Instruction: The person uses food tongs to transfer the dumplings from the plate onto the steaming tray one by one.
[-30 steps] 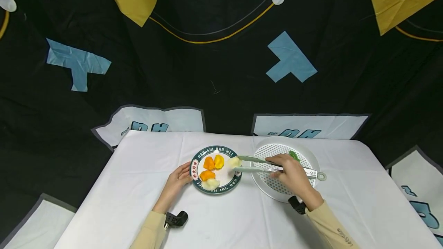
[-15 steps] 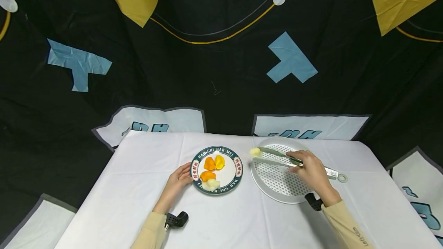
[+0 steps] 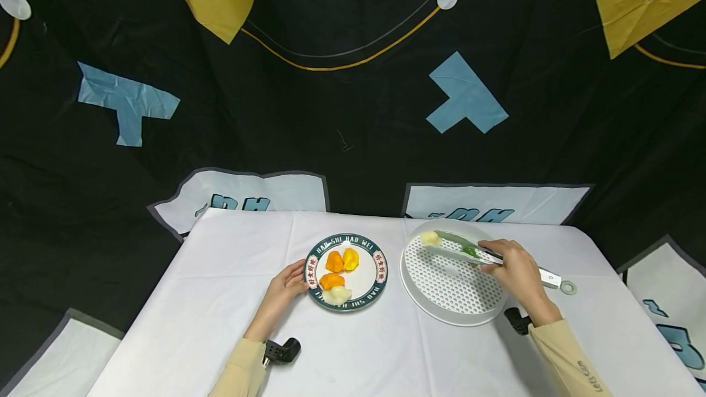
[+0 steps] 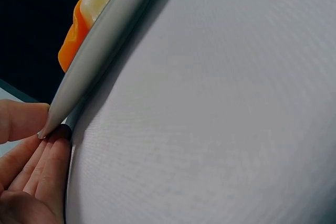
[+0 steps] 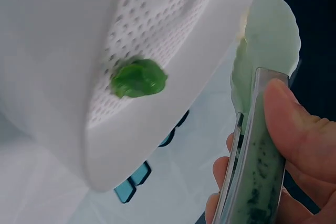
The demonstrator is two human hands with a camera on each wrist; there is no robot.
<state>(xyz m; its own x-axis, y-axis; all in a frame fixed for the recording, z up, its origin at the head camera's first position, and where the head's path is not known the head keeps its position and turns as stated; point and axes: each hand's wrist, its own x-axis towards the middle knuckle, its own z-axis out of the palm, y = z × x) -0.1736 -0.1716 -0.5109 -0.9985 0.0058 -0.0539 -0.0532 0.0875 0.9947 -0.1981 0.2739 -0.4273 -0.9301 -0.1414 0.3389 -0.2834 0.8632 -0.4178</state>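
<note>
My left hand [image 3: 282, 291] pinches the left rim of a round plate [image 3: 380, 266] with a green patterned border; in the left wrist view the thumb lies on top and the fingers beneath. Several orange and yellow pieces [image 3: 331, 281] and a pale piece [image 3: 336, 294] lie on it. My right hand [image 3: 517, 274] grips tongs [image 3: 548, 277] with pale green tips. Between those tips is a pale yellow piece [image 3: 430, 238], above the far left part of a white perforated strainer basket [image 3: 452, 287]. A green leafy piece [image 5: 139, 78] rests in the basket, partly behind the tongs in the head view.
A white cloth [image 3: 353, 354] covers the table under the plate and basket. Behind the table hangs a black curtain [image 3: 309, 127] with blue and yellow shapes. The basket stands just right of the plate, with a narrow gap between them.
The tongs with the pale yellow piece have moved right, from over the plate's right edge to over the basket. My left hand and the plate have stayed in place.
</note>
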